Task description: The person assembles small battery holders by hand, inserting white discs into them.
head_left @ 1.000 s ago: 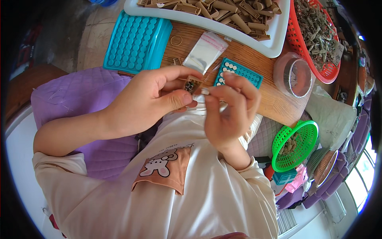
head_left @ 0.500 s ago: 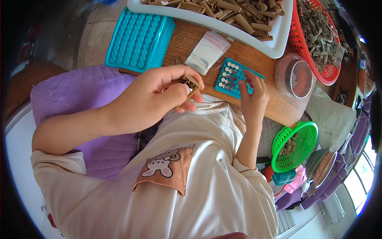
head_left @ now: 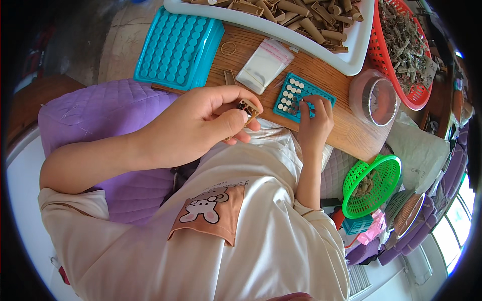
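Here, small tray [head_left: 308, 89] sits near table edge [head_left: 351, 145].

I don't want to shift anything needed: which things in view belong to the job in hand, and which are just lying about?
Belonging to the job:
brown piece, held by the left hand
small teal tray, right hand at it
white tub of brown pieces, probably

Seemingly just lying about:
red basket
green basket
clear round container

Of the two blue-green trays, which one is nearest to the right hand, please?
The small tray, with the right hand over it. It holds white-topped pieces; the large tray, farther left, shows only blue-green discs.
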`<state>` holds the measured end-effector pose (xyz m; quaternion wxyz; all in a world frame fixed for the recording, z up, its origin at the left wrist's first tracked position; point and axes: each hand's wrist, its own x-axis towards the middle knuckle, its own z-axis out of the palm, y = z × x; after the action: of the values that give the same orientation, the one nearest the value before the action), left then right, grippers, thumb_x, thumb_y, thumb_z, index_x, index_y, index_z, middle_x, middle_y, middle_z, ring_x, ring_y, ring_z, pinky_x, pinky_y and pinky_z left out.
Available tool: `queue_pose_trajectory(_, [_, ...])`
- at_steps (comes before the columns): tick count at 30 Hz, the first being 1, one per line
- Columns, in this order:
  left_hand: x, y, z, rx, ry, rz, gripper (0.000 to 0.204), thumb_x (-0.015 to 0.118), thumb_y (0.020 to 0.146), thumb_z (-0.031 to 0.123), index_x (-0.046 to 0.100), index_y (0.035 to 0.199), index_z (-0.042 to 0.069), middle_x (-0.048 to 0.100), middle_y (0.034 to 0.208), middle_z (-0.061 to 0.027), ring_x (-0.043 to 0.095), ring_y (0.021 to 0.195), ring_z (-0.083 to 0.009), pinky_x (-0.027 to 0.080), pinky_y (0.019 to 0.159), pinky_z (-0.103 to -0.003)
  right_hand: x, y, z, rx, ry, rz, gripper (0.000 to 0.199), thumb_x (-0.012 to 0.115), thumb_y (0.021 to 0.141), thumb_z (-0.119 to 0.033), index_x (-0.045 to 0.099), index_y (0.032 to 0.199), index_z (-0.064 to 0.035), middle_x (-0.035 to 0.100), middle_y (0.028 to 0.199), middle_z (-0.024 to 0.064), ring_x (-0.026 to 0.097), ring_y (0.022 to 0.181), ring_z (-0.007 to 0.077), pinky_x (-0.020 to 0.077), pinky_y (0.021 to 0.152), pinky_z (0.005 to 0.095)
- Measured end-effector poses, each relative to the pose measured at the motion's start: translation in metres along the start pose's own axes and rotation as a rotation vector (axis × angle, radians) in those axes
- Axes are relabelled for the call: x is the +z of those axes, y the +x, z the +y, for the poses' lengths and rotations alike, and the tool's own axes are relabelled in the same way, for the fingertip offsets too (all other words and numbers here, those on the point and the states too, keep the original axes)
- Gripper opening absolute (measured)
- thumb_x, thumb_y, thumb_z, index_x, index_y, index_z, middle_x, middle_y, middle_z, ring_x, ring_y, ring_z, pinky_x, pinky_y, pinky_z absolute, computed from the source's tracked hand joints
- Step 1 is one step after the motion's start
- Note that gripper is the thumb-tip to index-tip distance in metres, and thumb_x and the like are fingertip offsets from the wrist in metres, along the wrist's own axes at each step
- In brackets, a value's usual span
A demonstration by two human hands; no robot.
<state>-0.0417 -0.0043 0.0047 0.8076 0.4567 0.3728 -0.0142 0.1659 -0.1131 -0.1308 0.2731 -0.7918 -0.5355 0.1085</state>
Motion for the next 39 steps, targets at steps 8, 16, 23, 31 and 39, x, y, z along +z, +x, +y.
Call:
queue_pose_trajectory(8, [0.004, 0.001, -0.006, 0.045, 0.025, 0.015, 0.028, 0.043, 0.087, 0.01, 0.041, 0.113, 0.002, 0.054, 0.095, -0.0062, 0.054, 0.086, -0.0107, 0.044, 0.075, -0.023, -0.03, -0.013, -0.093, -0.278, 0.555, 0.305, 0.022, 0.066, 0.057, 0.007, 0.058, 0.076, -0.0007, 0.054, 0.079, 0.0091, 0.055, 0.07, 0.0204, 0.0453, 0.057, 0.0269])
queue_pose_trajectory(16, [0.004, 0.001, -0.008, 0.011, 0.051, 0.022, 0.028, 0.044, 0.086, 0.008, 0.041, 0.113, 0.001, 0.053, 0.092, -0.0045, 0.05, 0.083, -0.0075, 0.044, 0.073, -0.021, -0.023, -0.011, -0.107, -0.344, 0.591, 0.187, 0.019, 0.066, 0.059, 0.007, 0.058, 0.075, -0.0008, 0.054, 0.079, 0.0093, 0.055, 0.067, 0.02, 0.0447, 0.055, 0.0256])
queue_pose_trajectory(23, [0.0, 0.002, 0.009, -0.03, 0.569, -0.065, 0.022, 0.045, 0.084, 0.006, 0.047, 0.104, -0.002, 0.054, 0.091, -0.0045, 0.052, 0.08, -0.0077, 0.043, 0.069, -0.021, -0.034, -0.006, -0.096, 0.081, 0.999, -0.382, 0.041, 0.069, 0.06, 0.0, 0.051, 0.097, -0.0031, 0.052, 0.093, 0.0076, 0.051, 0.082, 0.0178, 0.0437, 0.064, 0.027])
queue_pose_trajectory(31, [0.0, 0.0, 0.001, -0.076, 0.166, -0.188, 0.018, 0.04, 0.082, 0.003, 0.047, 0.098, -0.002, 0.053, 0.085, -0.0056, 0.051, 0.072, -0.0084, 0.042, 0.067, -0.021, -0.045, 0.005, -0.032, 0.156, 0.757, -0.427, 0.026, 0.064, 0.068, -0.005, 0.056, 0.093, -0.002, 0.055, 0.09, 0.0079, 0.054, 0.076, 0.0168, 0.0441, 0.064, 0.0253])
queue_pose_trajectory(39, [0.001, 0.0, 0.003, -0.114, 0.128, -0.18, 0.017, 0.038, 0.082, 0.004, 0.046, 0.097, 0.0, 0.052, 0.084, -0.0053, 0.051, 0.075, -0.0087, 0.042, 0.067, -0.021, -0.001, -0.018, 0.009, 0.072, 0.058, 0.022, 0.017, 0.061, 0.071, -0.01, 0.06, 0.087, -0.0044, 0.055, 0.083, 0.0097, 0.055, 0.075, 0.0246, 0.0445, 0.063, 0.0329])
